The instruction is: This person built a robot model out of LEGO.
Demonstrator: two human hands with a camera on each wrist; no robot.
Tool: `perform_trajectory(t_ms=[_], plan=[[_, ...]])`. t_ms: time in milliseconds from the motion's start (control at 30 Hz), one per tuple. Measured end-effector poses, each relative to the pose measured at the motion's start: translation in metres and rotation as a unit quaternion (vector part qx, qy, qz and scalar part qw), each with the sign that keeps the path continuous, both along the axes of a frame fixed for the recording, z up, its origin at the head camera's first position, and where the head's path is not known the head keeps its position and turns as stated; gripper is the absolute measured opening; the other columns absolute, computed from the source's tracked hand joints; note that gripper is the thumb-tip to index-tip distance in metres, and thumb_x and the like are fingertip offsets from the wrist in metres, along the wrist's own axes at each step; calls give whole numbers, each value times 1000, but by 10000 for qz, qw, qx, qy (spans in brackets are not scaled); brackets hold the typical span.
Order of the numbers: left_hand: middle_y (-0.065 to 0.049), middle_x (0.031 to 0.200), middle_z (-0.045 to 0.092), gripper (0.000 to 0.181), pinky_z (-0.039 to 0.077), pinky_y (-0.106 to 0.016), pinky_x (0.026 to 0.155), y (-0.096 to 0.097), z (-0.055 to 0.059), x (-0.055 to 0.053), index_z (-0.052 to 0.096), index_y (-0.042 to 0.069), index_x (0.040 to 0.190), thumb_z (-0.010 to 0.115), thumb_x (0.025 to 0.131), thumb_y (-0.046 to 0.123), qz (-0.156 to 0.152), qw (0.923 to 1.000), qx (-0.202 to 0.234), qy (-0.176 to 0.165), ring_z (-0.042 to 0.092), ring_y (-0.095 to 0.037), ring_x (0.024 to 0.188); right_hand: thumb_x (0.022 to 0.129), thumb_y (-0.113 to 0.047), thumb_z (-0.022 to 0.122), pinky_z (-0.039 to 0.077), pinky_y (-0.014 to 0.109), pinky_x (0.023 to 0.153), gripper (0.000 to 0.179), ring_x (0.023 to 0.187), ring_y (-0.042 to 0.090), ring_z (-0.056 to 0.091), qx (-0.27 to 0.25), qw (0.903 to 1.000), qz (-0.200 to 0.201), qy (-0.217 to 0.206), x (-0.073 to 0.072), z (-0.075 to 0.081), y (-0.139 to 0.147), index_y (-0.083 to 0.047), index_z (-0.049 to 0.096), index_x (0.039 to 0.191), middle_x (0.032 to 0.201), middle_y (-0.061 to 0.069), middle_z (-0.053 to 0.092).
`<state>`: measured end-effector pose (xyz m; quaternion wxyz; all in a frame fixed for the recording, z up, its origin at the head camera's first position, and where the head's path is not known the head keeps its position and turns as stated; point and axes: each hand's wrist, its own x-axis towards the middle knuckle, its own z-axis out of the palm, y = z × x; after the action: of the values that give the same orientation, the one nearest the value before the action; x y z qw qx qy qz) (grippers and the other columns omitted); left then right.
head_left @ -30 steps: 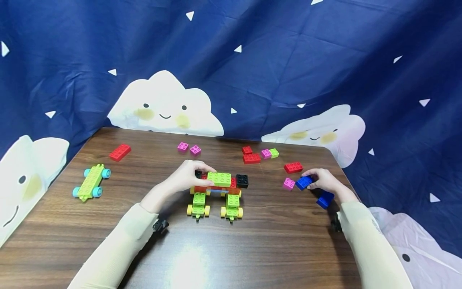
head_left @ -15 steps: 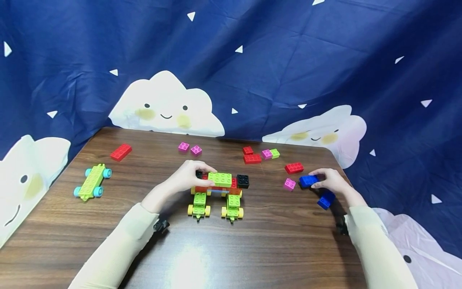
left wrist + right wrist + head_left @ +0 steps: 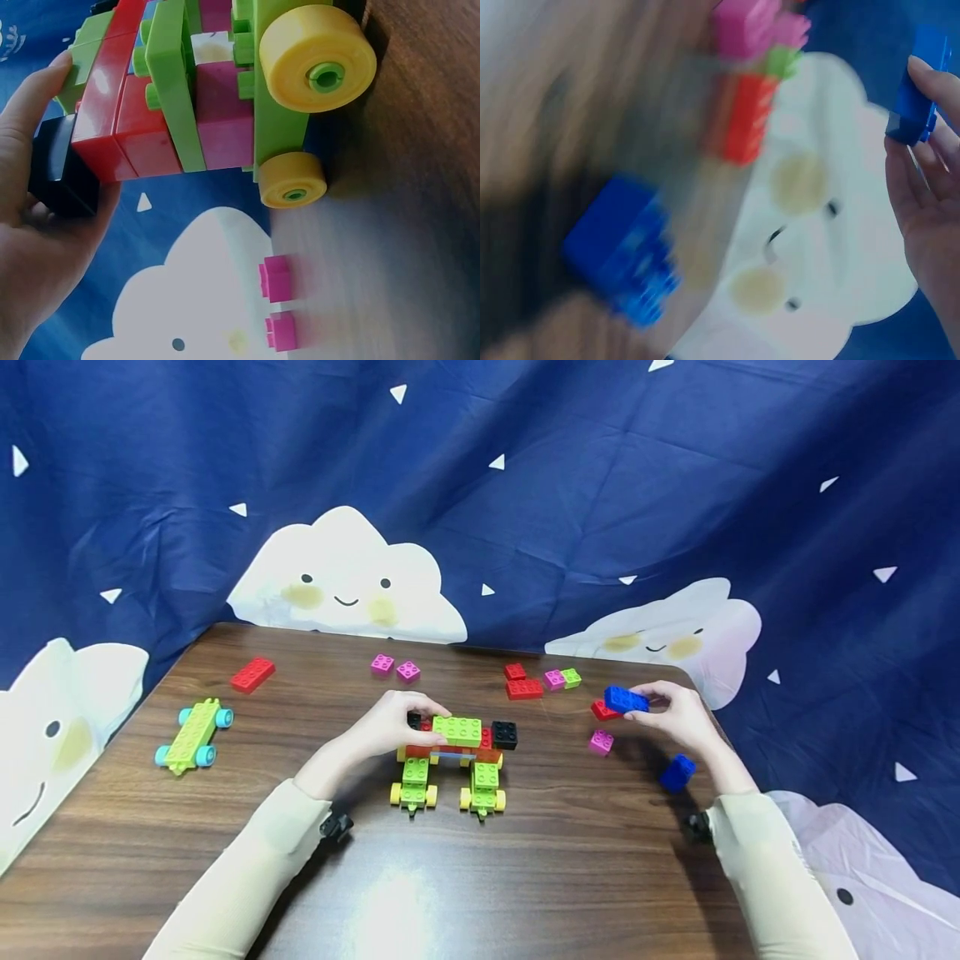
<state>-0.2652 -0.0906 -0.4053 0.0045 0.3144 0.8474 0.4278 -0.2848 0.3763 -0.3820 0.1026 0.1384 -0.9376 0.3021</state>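
My left hand [image 3: 388,727] grips the upper part of a wheeled brick vehicle, thumb and fingers around its lime top brick [image 3: 457,732]. Red bricks lie below that, with a black brick [image 3: 504,735] at the right end and another beside the hand. Lime wheel bases with yellow wheels [image 3: 319,58] carry the build on the table. My right hand [image 3: 681,720] pinches a blue brick [image 3: 626,700] by its right end, raised above the table. In the head view it partly covers a red brick [image 3: 604,711]. A second blue brick [image 3: 678,773] lies below that hand.
A lime car base [image 3: 192,737] with light-blue wheels and a red brick [image 3: 252,675] lie left. Two pink bricks [image 3: 382,664] stand behind the vehicle. Red bricks [image 3: 524,689], a pink and a lime brick [image 3: 572,677] are at the back right. Another pink brick [image 3: 601,742] lies nearer.
My right hand has lifted the blue brick off the table, first shifting it slightly right, then up and leftward over the red brick. The left hand and the vehicle have stayed in place.
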Motion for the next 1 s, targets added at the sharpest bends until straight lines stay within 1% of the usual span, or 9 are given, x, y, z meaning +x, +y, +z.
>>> perform_trajectory(t_ms=[67, 133, 233, 367, 467, 567, 700, 900, 1000], plan=[[-2, 102, 73, 36, 50, -35, 88, 0, 0, 0, 74, 9, 110, 83, 78, 20, -15, 10000, 26, 25, 59, -16, 93, 79, -19, 83, 47, 6, 72, 37, 80, -5, 60, -111, 9998, 13, 156, 1, 8, -15, -1, 71, 109, 103, 20, 71], [-1, 102, 73, 36, 50, -34, 87, 0, 1, 1, 74, 9, 110, 83, 78, 20, -21, 10000, 9, 81, 59, -15, 93, 79, -21, 83, 46, 7, 72, 36, 80, -5, 59, -129, 9995, -14, 273, 4, 15, -31, -3, 71, 108, 103, 18, 72], [-1, 100, 73, 36, 51, -35, 84, 0, 2, 1, 74, 9, 111, 82, 78, 20, -55, 9998, -50, 184, 59, -15, 90, 78, -23, 83, 45, 9, 71, 37, 82, 4, 61, -149, 9992, -66, 376, 7, 25, -55, -5, 72, 108, 102, 15, 72], [-3, 102, 73, 37, 53, -41, 83, 0, 4, 2, 73, 8, 112, 82, 79, 21, -101, 9996, -124, 236, 61, -19, 89, 75, -23, 85, 47, 17, 74, 38, 86, 18, 63, -307, 9986, 24, 431, 13, 37, -89, -6, 73, 106, 102, 13, 73], [-5, 107, 73, 41, 53, -43, 87, 0, 6, 3, 72, 5, 114, 83, 78, 21, -90, 9997, -131, 192, 65, -25, 93, 73, -22, 86, 48, 24, 77, 38, 89, 21, 62, -433, 9978, 197, 452, 19, 44, -112, -6, 73, 105, 103, 12, 73], [-6, 111, 73, 46, 53, -42, 92, -1, 9, 3, 71, 4, 115, 84, 76, 23, -32, 9998, -134, 176, 67, -25, 98, 73, -19, 86, 48, 25, 77, 37, 88, 19, 61, -494, 9967, 400, 495, 25, 51, -134, -6, 73, 105, 100, 11, 73], [-7, 115, 72, 50, 52, -40, 95, -2, 13, 4, 70, 5, 117, 86, 73, 24, 30, 9998, -83, 204, 67, -22, 102, 72, -18, 87, 48, 27, 76, 36, 86, 18, 60, -575, 9948, 651, 531, 31, 53, -157, -7, 73, 103, 97, 8, 73], [-9, 117, 71, 53, 52, -43, 95, -2, 19, 6, 67, 5, 122, 84, 76, 23, 131, 9991, 129, 389, 66, -27, 106, 71, -17, 86, 52, 29, 75, 38, 85, 19, 62, -648, 9917, 1031, 420, 35, 49, -180, -5, 73, 105, 99, 10, 72], [-12, 118, 70, 55, 51, -45, 96, -1, 22, 7, 65, 5, 125, 83, 77, 23, 200, 9984, 258, 472, 65, -28, 107, 73, -16, 86, 53, 34, 77, 38, 86, 21, 62, -684, 9893, 1257, 282, 36, 46, -190, -4, 72, 106, 100, 11, 72]])
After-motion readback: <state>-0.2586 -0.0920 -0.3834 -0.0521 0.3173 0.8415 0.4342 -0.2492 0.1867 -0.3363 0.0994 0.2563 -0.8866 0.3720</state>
